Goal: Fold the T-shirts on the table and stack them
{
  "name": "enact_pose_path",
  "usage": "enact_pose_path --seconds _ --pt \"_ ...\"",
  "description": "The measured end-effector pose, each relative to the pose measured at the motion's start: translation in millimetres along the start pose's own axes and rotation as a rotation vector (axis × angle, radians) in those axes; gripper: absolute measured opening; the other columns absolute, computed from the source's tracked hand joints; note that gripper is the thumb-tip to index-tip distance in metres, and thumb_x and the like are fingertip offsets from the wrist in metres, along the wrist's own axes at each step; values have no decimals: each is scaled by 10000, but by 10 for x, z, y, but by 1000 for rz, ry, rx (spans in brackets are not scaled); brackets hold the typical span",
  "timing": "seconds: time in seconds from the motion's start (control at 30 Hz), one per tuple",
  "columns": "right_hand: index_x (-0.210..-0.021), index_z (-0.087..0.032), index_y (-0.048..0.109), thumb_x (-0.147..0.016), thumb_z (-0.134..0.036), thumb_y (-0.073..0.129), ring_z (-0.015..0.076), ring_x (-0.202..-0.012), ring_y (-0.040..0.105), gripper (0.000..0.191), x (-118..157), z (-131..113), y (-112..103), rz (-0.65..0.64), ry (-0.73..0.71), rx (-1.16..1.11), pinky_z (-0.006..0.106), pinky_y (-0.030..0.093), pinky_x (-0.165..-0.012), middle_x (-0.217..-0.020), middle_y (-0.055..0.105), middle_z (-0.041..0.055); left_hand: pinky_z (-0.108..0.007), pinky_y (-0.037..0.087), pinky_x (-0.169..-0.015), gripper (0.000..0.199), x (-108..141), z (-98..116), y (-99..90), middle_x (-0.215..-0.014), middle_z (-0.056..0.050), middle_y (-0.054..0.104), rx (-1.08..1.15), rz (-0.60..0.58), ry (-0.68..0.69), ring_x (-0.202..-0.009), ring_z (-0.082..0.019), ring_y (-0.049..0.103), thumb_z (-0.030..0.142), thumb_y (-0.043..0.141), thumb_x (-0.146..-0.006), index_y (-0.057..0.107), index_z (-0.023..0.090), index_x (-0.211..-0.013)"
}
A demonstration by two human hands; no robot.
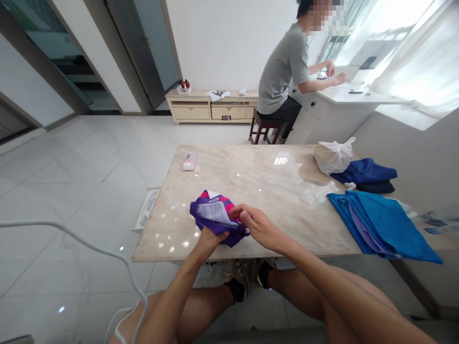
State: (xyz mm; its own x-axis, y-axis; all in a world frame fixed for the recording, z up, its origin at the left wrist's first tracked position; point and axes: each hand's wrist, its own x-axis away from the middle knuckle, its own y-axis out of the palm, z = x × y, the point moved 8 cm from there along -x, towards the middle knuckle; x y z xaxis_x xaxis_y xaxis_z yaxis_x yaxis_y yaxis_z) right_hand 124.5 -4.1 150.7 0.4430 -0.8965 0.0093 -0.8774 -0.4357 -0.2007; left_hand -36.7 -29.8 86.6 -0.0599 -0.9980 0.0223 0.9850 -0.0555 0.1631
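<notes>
Near the table's front edge is a bunched purple cloth [210, 217] with pink and white stripes and a pale grey panel bearing faint lettering. My left hand [210, 241] grips its near edge, thumb lying over the fabric and the other fingers hidden underneath. From the right, my right hand [260, 227] reaches in with curled fingers at the cloth's right side, touching the pink part. Whether its fingertips pinch the fabric is hard to make out.
A pink box [190, 162] lies at the table's [251, 165] far left. On the right are a tied white plastic bag [333, 155], dark blue fabric [366, 172] and bright blue folded fabric [398, 222]. A white cable [89, 239] hangs at left. Another person [283, 67] sits at a desk beyond.
</notes>
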Motion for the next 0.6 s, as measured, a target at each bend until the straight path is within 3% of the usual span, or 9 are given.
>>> enact_pose_path --seconds 0.07,0.1,0.23,0.37,0.47,0.6 --pt "-1141 -215 749 -1037 -861 330 249 -1036 690 777 16 -30 63 -75 51 -125 398 549 -930 -1078 761 94 -555 452 -1257 859 -14 -19 -46 -1377 -182 771 32 44 -17 -1402 -434 644 766 896 -704 781 157 -1298" --pt "-1166 -215 752 -1023 -873 372 250 -1029 689 773 27 -34 98 -114 76 -151 390 550 -913 -1077 761 89 -549 466 -1244 842 -26 -38 -61 -1357 -179 780 25 59 -34 -1376 -424 664 777 880 -720 784 155 -1279" --pt "-1073 -198 760 -887 -707 791 204 -842 641 543 78 53 230 -258 148 -59 311 506 -742 -924 731 31 -553 505 -1205 808 -78 -87 -23 -1262 -158 817 -102 -5 -84 -1278 -405 717 834 823 -736 799 167 -1192" --pt "-1001 -191 753 -884 -477 807 172 -757 592 313 100 186 258 -322 175 53 288 466 -696 -837 696 -2 -548 502 -1211 792 -87 -87 79 -1319 -168 797 -140 -126 -75 -1318 -406 696 810 813 -767 783 169 -1234" --pt "-962 -192 739 -897 -386 736 173 -737 592 205 58 221 127 -243 168 114 291 464 -684 -810 685 -7 -531 496 -1212 731 -121 -73 55 -1322 -163 791 -188 -86 -40 -1314 -388 697 728 845 -787 766 173 -1257" --pt "-1014 -200 737 -915 -387 705 200 -811 622 214 -8 112 -195 -8 115 111 315 504 -743 -879 715 13 -485 461 -1241 710 -215 -9 -135 -1412 -134 746 -216 119 29 -1370 -343 665 601 865 -819 709 201 -1384"
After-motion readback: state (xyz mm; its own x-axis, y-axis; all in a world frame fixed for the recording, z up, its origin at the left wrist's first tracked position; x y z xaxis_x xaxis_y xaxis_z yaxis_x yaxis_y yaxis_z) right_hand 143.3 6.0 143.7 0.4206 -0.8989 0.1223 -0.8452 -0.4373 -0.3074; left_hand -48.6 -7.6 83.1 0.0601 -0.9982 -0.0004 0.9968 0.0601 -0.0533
